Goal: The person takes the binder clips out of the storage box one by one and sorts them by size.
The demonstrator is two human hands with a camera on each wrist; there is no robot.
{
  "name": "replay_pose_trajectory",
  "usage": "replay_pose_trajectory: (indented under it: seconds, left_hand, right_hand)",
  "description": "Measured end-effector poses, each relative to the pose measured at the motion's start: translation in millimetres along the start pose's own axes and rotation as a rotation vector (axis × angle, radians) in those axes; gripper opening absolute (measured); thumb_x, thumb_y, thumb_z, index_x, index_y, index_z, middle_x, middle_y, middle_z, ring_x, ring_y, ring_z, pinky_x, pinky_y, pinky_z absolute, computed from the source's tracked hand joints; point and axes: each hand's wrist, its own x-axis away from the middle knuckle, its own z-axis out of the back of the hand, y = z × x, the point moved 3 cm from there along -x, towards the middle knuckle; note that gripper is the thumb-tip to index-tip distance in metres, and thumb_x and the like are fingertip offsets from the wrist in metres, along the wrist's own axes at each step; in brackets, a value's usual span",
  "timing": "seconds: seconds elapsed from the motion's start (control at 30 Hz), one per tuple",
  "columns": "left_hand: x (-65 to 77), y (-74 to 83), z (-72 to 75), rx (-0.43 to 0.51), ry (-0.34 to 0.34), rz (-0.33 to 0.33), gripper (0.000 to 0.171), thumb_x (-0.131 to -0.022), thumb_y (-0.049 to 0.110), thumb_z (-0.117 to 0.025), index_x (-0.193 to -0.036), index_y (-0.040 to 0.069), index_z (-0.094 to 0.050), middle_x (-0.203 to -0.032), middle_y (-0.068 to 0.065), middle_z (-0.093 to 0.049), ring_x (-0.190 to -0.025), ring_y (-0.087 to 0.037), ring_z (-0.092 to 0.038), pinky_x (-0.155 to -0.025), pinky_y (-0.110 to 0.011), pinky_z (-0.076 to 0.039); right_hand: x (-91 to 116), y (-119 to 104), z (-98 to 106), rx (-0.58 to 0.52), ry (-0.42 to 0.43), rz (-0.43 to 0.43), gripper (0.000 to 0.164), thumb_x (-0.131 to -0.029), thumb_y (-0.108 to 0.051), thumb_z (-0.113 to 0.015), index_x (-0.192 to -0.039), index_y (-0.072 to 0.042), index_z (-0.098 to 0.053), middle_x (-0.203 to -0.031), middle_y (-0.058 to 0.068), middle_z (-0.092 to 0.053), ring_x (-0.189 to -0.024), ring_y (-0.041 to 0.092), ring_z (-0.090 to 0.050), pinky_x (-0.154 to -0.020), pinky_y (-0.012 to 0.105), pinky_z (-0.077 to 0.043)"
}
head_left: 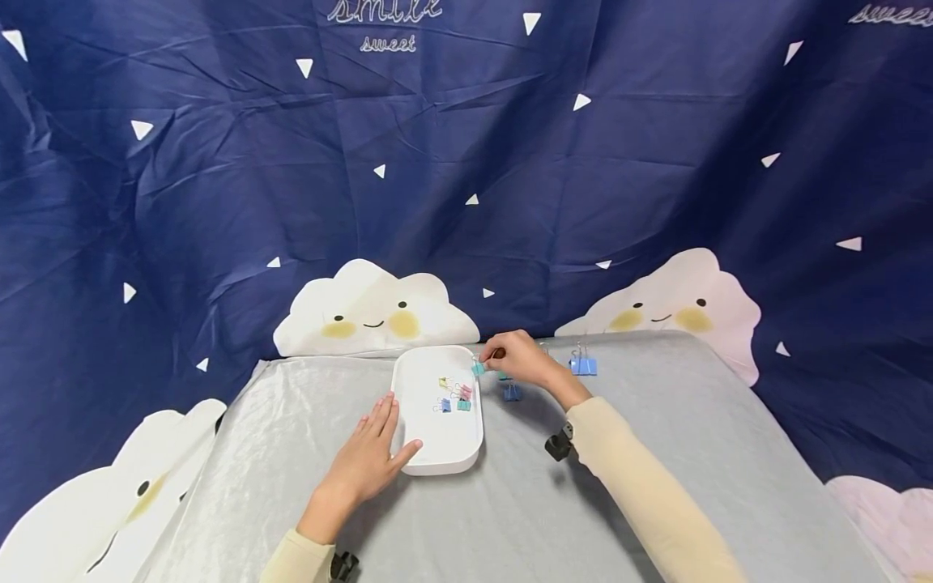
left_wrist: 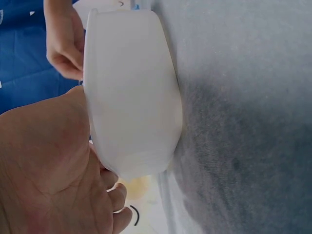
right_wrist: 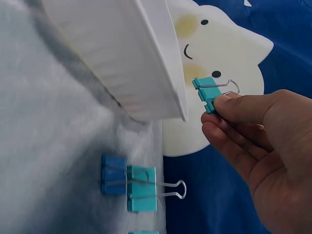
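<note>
My right hand (head_left: 521, 358) pinches a teal binder clip (right_wrist: 209, 90) between thumb and fingers, beside the far right rim of a white tray (head_left: 437, 445). The clip's wire handle points back over the thumb in the right wrist view. On the tray's left side my left hand (head_left: 368, 456) lies with its fingers extended along the wall and its thumb over the near part. Inside the tray lie small binder clips: a yellow one (head_left: 443, 382), a pink one (head_left: 465, 391), a blue one (head_left: 446, 405) and a green one (head_left: 463, 405).
Right of the tray, a blue binder clip (right_wrist: 113, 174) and another teal clip (right_wrist: 143, 190) stand on the grey cloth (head_left: 525, 502). Farther right is a larger blue binder clip (head_left: 584, 367). A dark blue curtain (head_left: 437, 227) with clouds hangs behind the table.
</note>
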Motion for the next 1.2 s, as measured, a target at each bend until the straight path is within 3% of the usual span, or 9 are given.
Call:
replay_pose_trajectory:
  seconds: [0.4, 0.97, 1.2]
  left_hand:
    - [1.7, 2.6, 3.9, 0.014, -0.03, 0.012, 0.09, -0.107, 0.057, -0.055, -0.164, -0.008, -0.03, -0.176, -0.023, -0.024, -0.164, -0.041, -0.024, -0.132, -0.059, -0.027]
    - [0.1, 4.6, 7.1, 0.006, -0.029, 0.015, 0.09, -0.107, 0.057, -0.054, -0.164, -0.008, -0.03, -0.176, -0.022, -0.023, -0.164, -0.04, -0.025, -0.132, -0.058, -0.028]
    - [0.4, 1.2, 2.7, 0.026, 0.023, -0.024, 0.094, -0.106, 0.063, -0.051, -0.162, -0.01, -0.033, -0.174, -0.025, -0.027, -0.161, -0.043, -0.028, -0.129, -0.062, -0.03]
  right_hand:
    - [27.8, 24.9, 18.0, -0.011, 0.099, 0.026, 0.008, -0.089, -0.002, -0.08, -0.095, -0.007, -0.083, -0.092, 0.004, -0.081, -0.081, 0.01, -0.072, -0.077, 0.027, -0.061]
    - [61.9, 63.5, 22.9, -0.044, 0.09, -0.086, 0.011, -0.09, 0.001, -0.074, -0.096, -0.002, -0.082, -0.092, 0.005, -0.08, -0.081, 0.01, -0.069, -0.076, 0.025, -0.057]
    - [74.2, 81.4, 17.5, -0.058, 0.076, -0.138, 0.007, -0.091, 0.001, -0.074, -0.093, -0.001, -0.08, -0.083, 0.002, -0.077, -0.073, 0.005, -0.066, -0.069, 0.021, -0.055]
